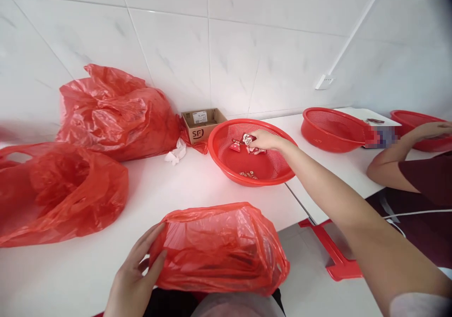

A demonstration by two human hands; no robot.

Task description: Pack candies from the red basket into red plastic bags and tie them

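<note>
My left hand (pixel 139 265) grips the left rim of a red plastic bag (pixel 219 241), thumb inside and fingers outside. The bag's mouth gapes upward at the table's front edge. Inside a round red plastic basket (pixel 252 183), my right hand (pixel 266 139) has its fingers closed on small red-and-white packets (pixel 248 139). Another small red packet (pixel 235 145) rests in the basket close to the fingertips. Gold lettering (pixel 248 174) shows on the basket's front inner wall. The palm side of my right hand is hidden.
Behind on the left stands a full red plastic bag (pixel 120 114), with a crumpled red bag (pixel 63 190) before it. A small cardboard box (pixel 201 124) and a white tissue (pixel 176 153) lie left of the basket. Rightward are a second red basket (pixel 328 131) and another person's arm (pixel 399 159).
</note>
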